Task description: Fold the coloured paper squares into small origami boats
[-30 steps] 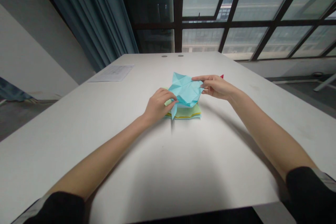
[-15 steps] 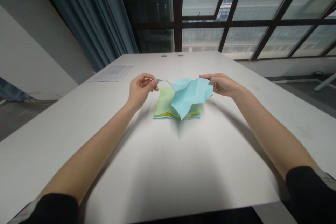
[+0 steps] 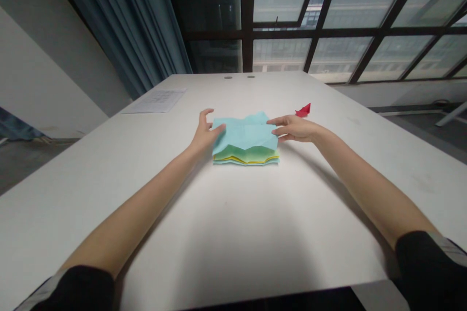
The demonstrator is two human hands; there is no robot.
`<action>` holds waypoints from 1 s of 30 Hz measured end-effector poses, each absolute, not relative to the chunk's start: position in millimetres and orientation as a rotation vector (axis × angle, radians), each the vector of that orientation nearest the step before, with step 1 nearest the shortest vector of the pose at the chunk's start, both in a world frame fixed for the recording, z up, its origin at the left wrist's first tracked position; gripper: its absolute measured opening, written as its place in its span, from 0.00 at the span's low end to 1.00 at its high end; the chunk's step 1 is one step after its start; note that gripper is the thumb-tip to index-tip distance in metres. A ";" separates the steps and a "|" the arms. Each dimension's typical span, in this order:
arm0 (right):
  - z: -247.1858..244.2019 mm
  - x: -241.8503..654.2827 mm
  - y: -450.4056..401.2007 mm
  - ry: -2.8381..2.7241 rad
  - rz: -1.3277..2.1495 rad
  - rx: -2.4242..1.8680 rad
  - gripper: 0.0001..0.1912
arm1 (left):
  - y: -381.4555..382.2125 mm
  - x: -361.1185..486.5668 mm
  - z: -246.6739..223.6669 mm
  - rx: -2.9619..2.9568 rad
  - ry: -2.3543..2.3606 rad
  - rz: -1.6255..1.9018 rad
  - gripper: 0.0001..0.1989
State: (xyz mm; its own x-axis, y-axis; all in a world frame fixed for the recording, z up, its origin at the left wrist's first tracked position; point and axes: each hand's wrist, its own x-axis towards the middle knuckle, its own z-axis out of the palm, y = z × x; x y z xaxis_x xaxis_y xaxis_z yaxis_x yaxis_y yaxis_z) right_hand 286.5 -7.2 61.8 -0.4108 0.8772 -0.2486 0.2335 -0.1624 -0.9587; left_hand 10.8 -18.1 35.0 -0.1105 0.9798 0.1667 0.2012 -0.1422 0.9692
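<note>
A creased light blue sheet [image 3: 245,135] is lying on top of a small paper stack at the middle of the table, between the two hands. Its fold lines are holding it uneven, and its near edge is standing slightly off the paper below, presumably because the creases are resisting flattening. Under it a pale green sheet [image 3: 251,154], a thin yellow edge [image 3: 237,159] and further blue paper [image 3: 245,164] are showing along the front; the layers are roughly lining up, so the stack is apparently serving as a bed for the top sheet.

The left hand [image 3: 206,131] is spreading, its thumb resting at the sheet's left edge and its index finger curving up clear of the paper; the thumb alone is seemingly steadying that side. The right hand [image 3: 296,128] is reaching over the right edge, fingers apart; whether it is pinching the paper cannot be told. With one hand at each side, the sheet is evidently being kept square over the stack.

Just beyond the right hand a red folded paper piece [image 3: 303,111] is sitting, seemingly out of the working area. Farther off, a printed page [image 3: 155,101] is lying along the left side of the white table [image 3: 233,214].
</note>
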 end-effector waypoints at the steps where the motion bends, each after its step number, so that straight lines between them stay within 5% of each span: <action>1: 60.5 286.8 -7.3 -1.642 1.594 -1.310 0.27 | -16.2 9.4 29.3 1.525 1.390 1.285 0.28; 6: 54.2 287.1 -8.1 -1.804 1.491 -1.460 0.32 | -4.3 2.7 4.2 1.860 1.543 1.002 0.14; 16: 39.5 271.4 -12.4 -2.241 1.173 -1.762 0.46 | -33.7 10.4 15.2 2.896 1.382 0.587 0.14; 22: 35.6 271.5 -15.0 -2.663 0.554 -1.868 0.49 | -38.3 11.0 10.8 2.906 1.072 0.213 0.27; 30: 33.3 297.2 26.6 -2.393 0.331 -1.750 0.31 | -42.2 7.2 6.7 2.779 1.203 0.045 0.33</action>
State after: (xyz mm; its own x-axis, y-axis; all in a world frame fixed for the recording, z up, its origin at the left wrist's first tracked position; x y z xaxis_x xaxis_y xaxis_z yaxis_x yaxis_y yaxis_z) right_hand 297.2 26.6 33.3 -0.3031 0.9529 -0.0026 0.9180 0.2913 -0.2693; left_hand 7.2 -42.2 6.7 0.6852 0.7281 -0.0179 0.7248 -0.6793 0.1153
